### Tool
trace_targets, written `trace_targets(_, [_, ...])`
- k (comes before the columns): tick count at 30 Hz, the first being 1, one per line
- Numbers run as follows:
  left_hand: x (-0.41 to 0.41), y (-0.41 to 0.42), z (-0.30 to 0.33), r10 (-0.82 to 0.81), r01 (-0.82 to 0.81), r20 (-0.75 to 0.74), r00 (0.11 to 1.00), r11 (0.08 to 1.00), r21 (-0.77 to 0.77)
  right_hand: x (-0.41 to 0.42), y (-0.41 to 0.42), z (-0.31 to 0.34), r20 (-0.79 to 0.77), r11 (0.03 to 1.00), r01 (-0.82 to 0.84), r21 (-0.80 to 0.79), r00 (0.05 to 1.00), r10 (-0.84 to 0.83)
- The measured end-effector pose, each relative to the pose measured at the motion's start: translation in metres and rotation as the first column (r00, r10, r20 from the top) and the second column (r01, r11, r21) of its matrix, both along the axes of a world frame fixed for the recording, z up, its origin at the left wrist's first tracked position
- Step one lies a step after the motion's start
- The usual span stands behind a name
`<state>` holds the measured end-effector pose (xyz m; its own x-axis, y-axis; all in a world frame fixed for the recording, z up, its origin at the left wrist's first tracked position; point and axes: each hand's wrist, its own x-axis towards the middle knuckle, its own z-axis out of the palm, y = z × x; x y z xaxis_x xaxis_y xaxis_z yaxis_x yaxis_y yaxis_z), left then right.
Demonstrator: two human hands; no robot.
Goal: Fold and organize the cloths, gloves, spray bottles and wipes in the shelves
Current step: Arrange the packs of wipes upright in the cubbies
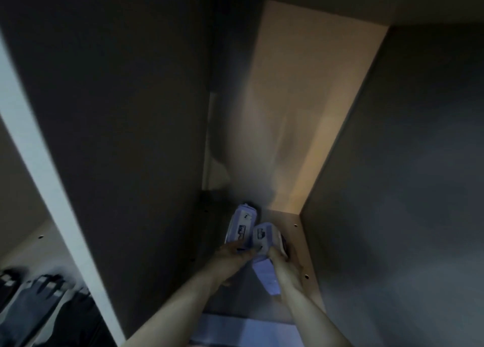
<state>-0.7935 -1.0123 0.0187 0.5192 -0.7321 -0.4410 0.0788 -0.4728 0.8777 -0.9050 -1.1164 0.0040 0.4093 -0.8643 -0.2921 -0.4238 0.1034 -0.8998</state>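
Left hand (230, 259) grips rear wipes pack (242, 225) | right hand (284, 266) grips front wipes pack (264, 242)

Two wipe packs (247, 227) fill compartment's rear; side panels (146, 137) close; space above open.

A storage cupboard in what looks like a home or utility room: tall dark panels (117, 110) divide narrow compartments, with peg holes (295, 225) drilled in a pale wooden side at lower right. Gloves (34, 310) lie in the neighbouring compartment at lower left, wipe packs (242, 226) stand at centre.
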Motion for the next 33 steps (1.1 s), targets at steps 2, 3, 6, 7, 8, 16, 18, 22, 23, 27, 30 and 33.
trace_targets(2, [-0.003,-0.002,0.006,0.061,-0.062,-0.155,0.986,0.998,-0.004,0.001,0.012,0.005,0.048,0.996,-0.027,-0.085,0.998,0.031])
trace_targets(3, [-0.005,-0.003,0.008,0.070,-0.075,-0.196,0.978,0.997,-0.020,0.001,0.022,0.008,0.073,0.991,-0.016,-0.129,0.997,0.025])
trace_targets(6, [-0.002,-0.008,0.008,0.201,-0.260,-0.307,0.930,0.952,-0.163,0.008,0.045,0.009,0.088,0.984,-0.055,-0.169,0.994,0.071])
trace_targets(7, [0.000,-0.009,0.008,0.257,-0.325,-0.313,0.914,0.927,-0.188,0.011,0.055,0.007,0.079,0.974,-0.110,-0.196,0.989,0.128])
trace_targets(8, [0.002,-0.009,0.007,0.300,-0.360,-0.280,0.912,0.911,-0.199,0.014,0.062,0.003,0.045,0.958,-0.138,-0.251,0.987,0.154])
trace_targets(16, [0.032,0.015,0.006,0.520,-0.528,-0.097,0.849,0.833,-0.162,0.033,0.066,-0.007,0.006,0.804,-0.493,-0.332,0.851,0.525])
trace_targets(18, [0.041,0.021,0.005,0.540,-0.525,0.039,0.841,0.831,-0.182,0.044,0.047,-0.009,0.037,0.824,-0.513,-0.238,0.843,0.536])
trace_targets(22, [0.032,0.030,0.009,0.382,-0.393,0.496,0.779,0.915,-0.088,0.076,-0.005,-0.030,-0.342,0.728,-0.608,-0.318,0.789,0.510])
trace_targets(23, [0.029,0.031,0.008,0.352,-0.392,0.573,0.740,0.918,-0.059,0.083,-0.015,-0.034,-0.460,0.685,-0.652,-0.325,0.742,0.488])
trace_targets(27, [0.020,0.037,0.003,0.367,-0.438,0.578,0.729,0.899,-0.018,0.105,-0.032,-0.036,-0.818,0.557,-0.801,-0.219,0.462,0.343])
trace_targets(30, [0.015,0.041,0.007,0.357,-0.471,0.574,0.737,0.880,0.057,0.113,-0.028,-0.037,-0.841,0.572,-0.797,-0.193,0.435,0.321])
trace_targets(33, [0.011,0.041,0.014,0.321,-0.482,0.613,0.722,0.869,0.112,0.119,-0.026,-0.039,-0.832,0.595,-0.778,-0.201,0.457,0.316])
